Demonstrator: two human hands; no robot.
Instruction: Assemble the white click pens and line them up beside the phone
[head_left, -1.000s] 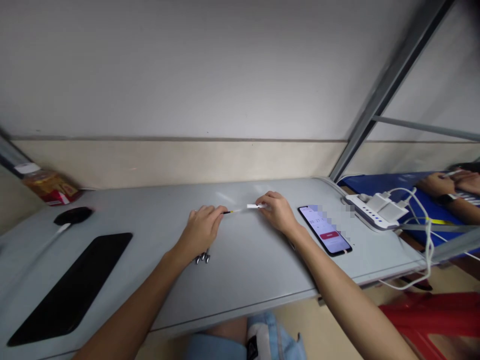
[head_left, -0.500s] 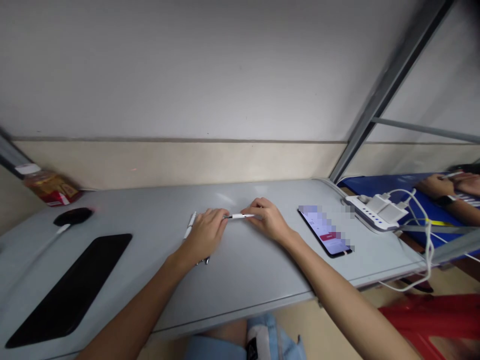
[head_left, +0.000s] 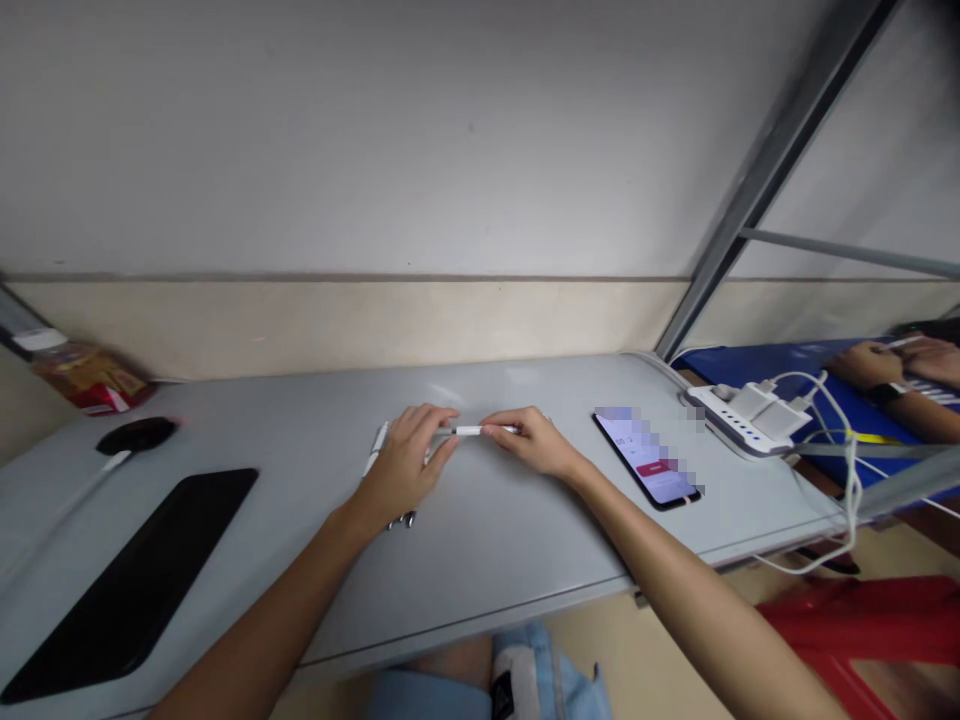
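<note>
A slim white pen [head_left: 469, 431] with metallic ends lies level above the grey table. My right hand [head_left: 534, 440] pinches its right part between thumb and fingers. At the pen's left end, my left hand [head_left: 411, 448] has its thumb and forefinger parted, with the dark tip between them and no clear grip on it. Beneath and beside my left hand rest several white pens [head_left: 377, 441] on the tabletop. Their metallic ends [head_left: 402, 520] show below the palm, while their middles are hidden by the hand.
To the right lie a lit phone [head_left: 646, 460] and a white power strip [head_left: 739, 420] with chargers and cables. On the left are a black mat [head_left: 139, 580], a black round device [head_left: 136, 435] and a bottle [head_left: 90, 375]. Another person's hands [head_left: 870, 365] are at a blue table.
My left thumb and forefinger have spread apart at the pen's left end. The right hand keeps its pinch, and the pen has shifted slightly left in view.
</note>
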